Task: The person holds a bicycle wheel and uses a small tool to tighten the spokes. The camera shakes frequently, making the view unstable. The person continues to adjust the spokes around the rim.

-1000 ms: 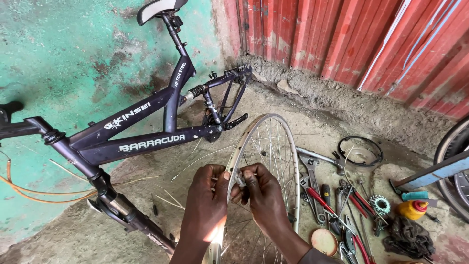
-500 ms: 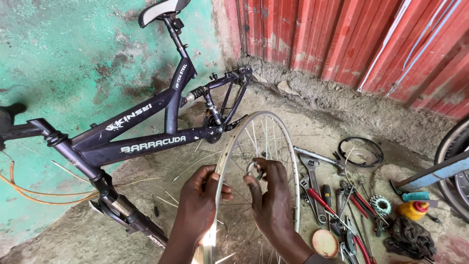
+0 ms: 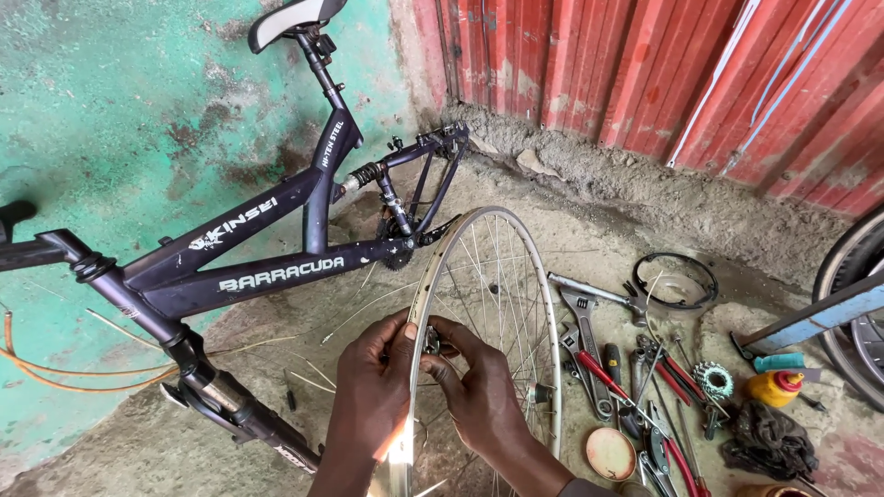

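At the left a dark frame (image 3: 276, 267) without wheels leans at a green wall (image 3: 120, 120), its saddle (image 3: 281, 17) at the top. In the middle a silver rim (image 3: 488, 322) with spokes stands upright on the ground just in front of the frame; the left hand (image 3: 373, 387) is closed around its near edge, and the right hand (image 3: 474, 387) pinches a small part at this edge, fingers touching the left hand. On the ground at the right lie wrenches (image 3: 580, 317), red-handled pliers (image 3: 599, 373), a black ring (image 3: 675, 281), a cog (image 3: 712, 379) and a yellow bottle (image 3: 773, 387).

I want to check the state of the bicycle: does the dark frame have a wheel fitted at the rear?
No, the rear fork of the bicycle frame is empty, and both hands hold a loose wheel rim.
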